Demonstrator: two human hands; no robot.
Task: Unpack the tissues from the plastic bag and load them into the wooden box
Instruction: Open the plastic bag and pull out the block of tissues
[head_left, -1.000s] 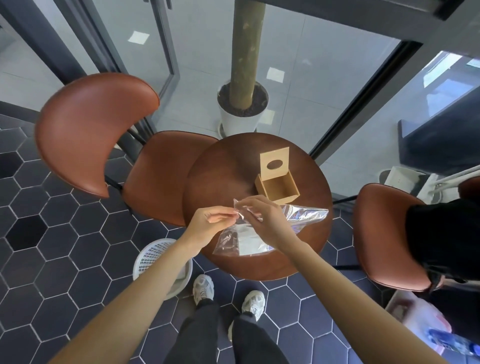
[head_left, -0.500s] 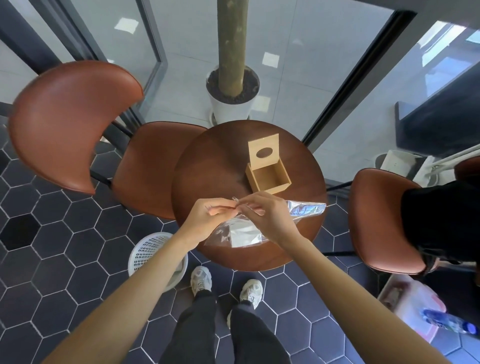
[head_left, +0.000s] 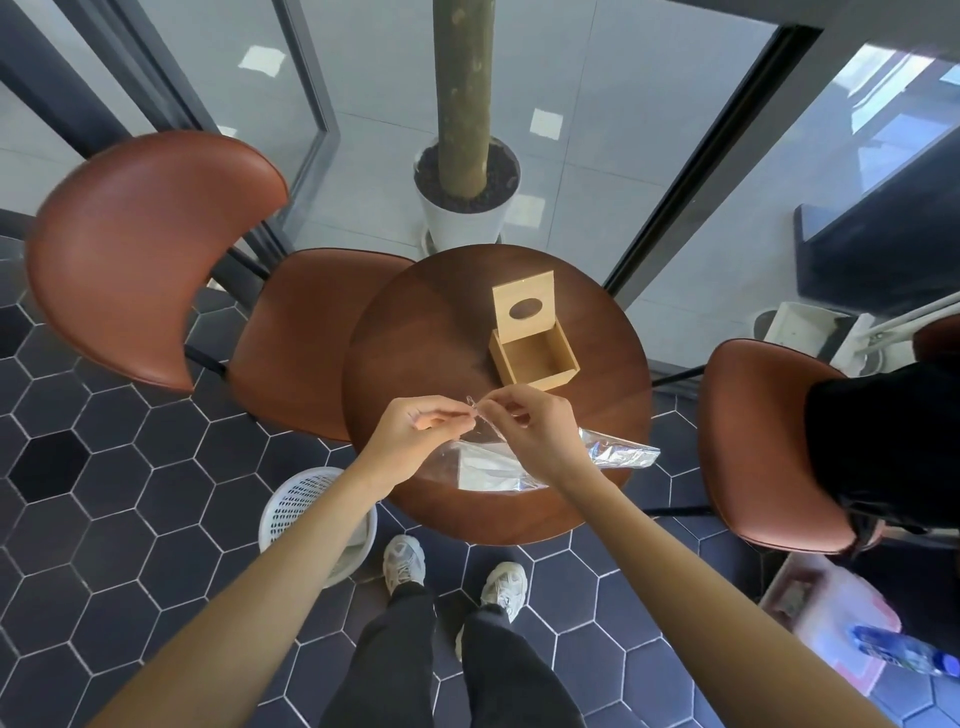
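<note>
A clear plastic bag (head_left: 613, 453) lies on the near part of the round wooden table (head_left: 415, 364), with white tissues (head_left: 483, 470) showing inside it. My left hand (head_left: 415, 431) and my right hand (head_left: 535, 431) meet above the bag, and each pinches its top edge between thumb and fingers. The wooden box (head_left: 535, 353) stands beyond my hands, its inside bare and its lid with an oval slot (head_left: 523, 310) tipped upright at the back.
Brown chairs flank the table, one at the left (head_left: 156, 249) and one at the right (head_left: 753, 447), where a person in black sits. A white basket (head_left: 311, 514) stands on the floor by my left arm. A potted trunk (head_left: 462, 202) rises behind the table.
My hands have drawn closer together at the bag's top edge. The bag and the box have stayed where they were; the camera has shifted a little.
</note>
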